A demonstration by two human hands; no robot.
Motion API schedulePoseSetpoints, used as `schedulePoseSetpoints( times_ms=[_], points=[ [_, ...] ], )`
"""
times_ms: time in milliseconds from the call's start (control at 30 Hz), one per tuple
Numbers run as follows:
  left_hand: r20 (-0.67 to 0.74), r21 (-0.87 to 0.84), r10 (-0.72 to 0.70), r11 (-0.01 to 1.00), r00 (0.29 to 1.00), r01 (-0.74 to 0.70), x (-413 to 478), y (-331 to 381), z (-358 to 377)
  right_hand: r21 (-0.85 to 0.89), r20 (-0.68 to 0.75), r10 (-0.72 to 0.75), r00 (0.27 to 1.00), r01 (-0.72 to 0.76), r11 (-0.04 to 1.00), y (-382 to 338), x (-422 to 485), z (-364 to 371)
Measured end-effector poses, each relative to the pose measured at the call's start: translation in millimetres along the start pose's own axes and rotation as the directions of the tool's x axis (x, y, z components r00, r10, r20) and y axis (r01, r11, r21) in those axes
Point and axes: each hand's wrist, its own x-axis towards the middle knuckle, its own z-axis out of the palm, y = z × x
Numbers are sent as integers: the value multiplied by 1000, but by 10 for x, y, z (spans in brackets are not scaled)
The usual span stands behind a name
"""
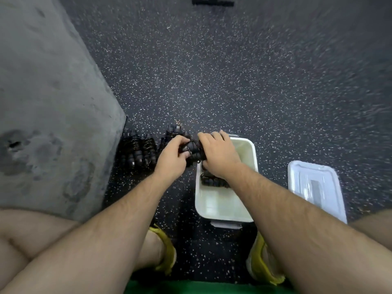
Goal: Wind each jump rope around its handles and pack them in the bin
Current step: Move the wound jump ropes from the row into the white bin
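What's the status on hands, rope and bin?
Left hand and right hand both grip a wound jump rope over the white bin's near-left rim. One wound rope already inside. More bundles wait on floor left. Nothing blocking.

place: gym | evidence: speckled rubber floor [212,81]; wound jump ropes [137,149]; equipment base [212,2]

Glossy white plastic bin [247,145]; speckled rubbery floor [212,81].

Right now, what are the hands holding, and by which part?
Both hands hold one wound jump rope over the bin's far left corner: left hand grips its left end, right hand covers its right end.
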Motion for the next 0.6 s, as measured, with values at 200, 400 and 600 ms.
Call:
schedulePoseSetpoints(
  times_ms=[200,400,600],
  points=[
    [144,190,71,977,987,-98,-127,74,391,77,173,150,974,-165,983,328,-492,266],
    [316,437,159,851,935,-292,-266,-119,584,148,328,85,941,-141,979,294,-764,718],
    [362,482,178,804,915,-348,-283,-233,630,198,435,1,900,-97,975,192,-920,1063]
  ],
)
